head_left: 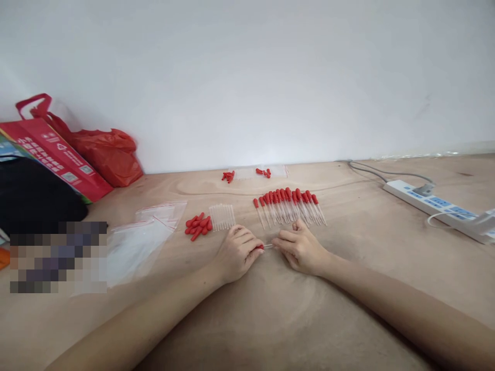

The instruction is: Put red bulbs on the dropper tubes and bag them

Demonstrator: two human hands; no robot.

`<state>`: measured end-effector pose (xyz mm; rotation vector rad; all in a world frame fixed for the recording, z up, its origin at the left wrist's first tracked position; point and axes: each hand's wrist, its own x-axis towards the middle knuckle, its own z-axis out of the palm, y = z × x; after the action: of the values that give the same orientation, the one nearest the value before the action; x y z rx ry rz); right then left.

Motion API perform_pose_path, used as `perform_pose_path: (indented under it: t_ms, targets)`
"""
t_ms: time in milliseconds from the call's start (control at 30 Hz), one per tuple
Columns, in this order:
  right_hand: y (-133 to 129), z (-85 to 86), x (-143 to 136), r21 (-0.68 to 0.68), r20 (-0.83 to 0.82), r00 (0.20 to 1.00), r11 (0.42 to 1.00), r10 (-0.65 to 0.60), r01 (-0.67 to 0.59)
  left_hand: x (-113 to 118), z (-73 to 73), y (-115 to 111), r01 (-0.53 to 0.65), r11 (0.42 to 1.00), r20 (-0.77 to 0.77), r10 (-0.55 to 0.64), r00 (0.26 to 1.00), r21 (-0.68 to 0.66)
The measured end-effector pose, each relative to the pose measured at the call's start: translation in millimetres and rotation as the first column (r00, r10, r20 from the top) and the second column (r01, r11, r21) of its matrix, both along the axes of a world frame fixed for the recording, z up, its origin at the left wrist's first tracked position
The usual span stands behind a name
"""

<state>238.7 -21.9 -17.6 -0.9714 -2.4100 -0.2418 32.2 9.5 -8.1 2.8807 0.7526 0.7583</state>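
Observation:
My left hand (240, 253) is closed around a red rubber bulb (260, 247), of which only the end shows. My right hand (299, 248) pinches a clear glass dropper tube (268, 246) that lies in line with the bulb; their joint is partly hidden by fingers. Just beyond my hands lies a row of droppers (288, 203), red bulbs pointing away from me. To the left are a heap of loose red bulbs (198, 225) and a row of bare glass tubes (222, 217).
Near the wall lie more small red bulbs (228, 176) and a clear bag (278, 171). Plastic zip bags (139, 242) spread across the left, before a red bag (110, 154) and a black item (36, 190). A power strip (436, 206) with cables lies right.

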Motion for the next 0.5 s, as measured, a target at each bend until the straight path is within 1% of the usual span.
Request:
perform_pose_path:
  t_ms: [167,500]
  targets:
    - [1.9,-1.0,-7.1,-0.016,-0.004,1.0,0.999,0.03,-0.03,0.9,0.2,0.2,0.022,1.0,-0.009,-0.021,1.0,0.01]
    - [2.6,-1.8,-15.5,-0.032,0.007,1.0,0.999,0.018,-0.017,-0.2,0.3,2.4,0.055,0.997,-0.044,-0.053,0.998,0.051]
